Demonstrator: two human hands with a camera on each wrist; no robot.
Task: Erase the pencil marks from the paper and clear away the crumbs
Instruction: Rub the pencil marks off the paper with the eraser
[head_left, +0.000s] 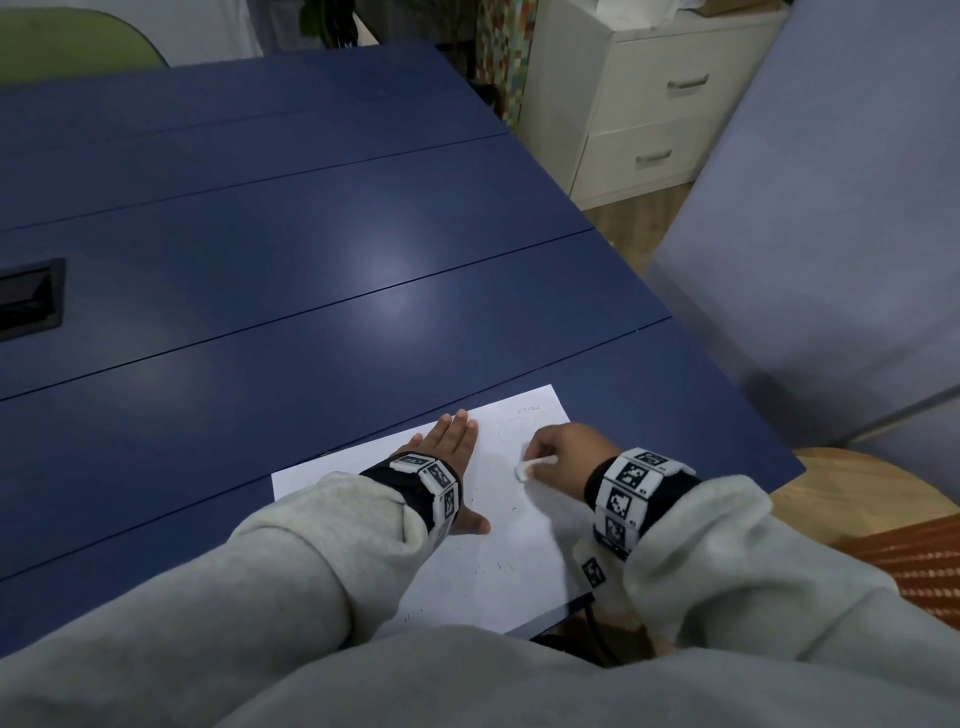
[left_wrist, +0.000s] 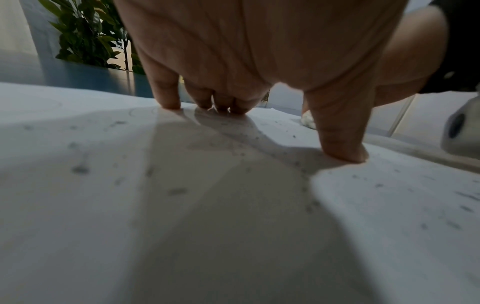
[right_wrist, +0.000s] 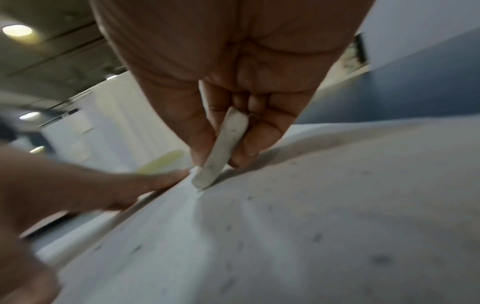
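Note:
A white sheet of paper (head_left: 511, 540) lies at the near right corner of the blue table (head_left: 311, 249). Faint pencil marks (head_left: 522, 418) show near its far right corner. Dark eraser crumbs (head_left: 493, 564) speckle the sheet, and the crumbs (left_wrist: 233, 142) look grey under my palm. My left hand (head_left: 447, 452) presses flat on the paper with straight fingers (left_wrist: 168, 96). To its right, my right hand (head_left: 563, 454) pinches a flat white eraser (head_left: 527, 466) between thumb and fingers. The eraser (right_wrist: 221, 150) stands on one end against the paper (right_wrist: 311, 226), which wrinkles beneath it.
The table's right edge (head_left: 727, 379) runs close to my right hand. Beyond it stand white drawers (head_left: 634, 98), a grey-blue panel (head_left: 831, 208) and a wooden stool (head_left: 857, 488). A black cable hatch (head_left: 28, 299) sits at the table's left. A plant (left_wrist: 88, 35) is behind.

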